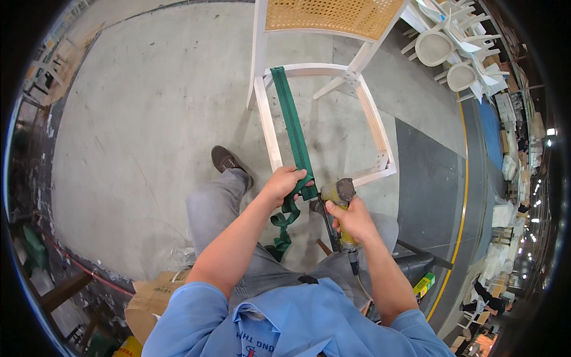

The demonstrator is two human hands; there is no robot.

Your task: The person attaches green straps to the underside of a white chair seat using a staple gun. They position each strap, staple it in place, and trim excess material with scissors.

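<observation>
A pale wooden chair frame [270, 128] stands in front of me, its seat open and its back filled with woven cane [327, 16]. One dark green webbing strap [291, 122] runs along the left side of the seat from the back rail to the front. My left hand [285, 185] is closed on the strap at the front rail, and the loose length dangles below in curls. My right hand [355, 219] grips a yellow and grey pneumatic staple gun [339, 191] by its handle, just right of the strap end. A hose leads down from the gun.
White chairs [437, 47] are stacked at the far right. A cardboard box [148, 303] sits at my lower left, and a green and yellow box [424, 284] at my lower right. A yellow floor line [463, 196] runs along the right. My shoe [225, 159] is left of the chair.
</observation>
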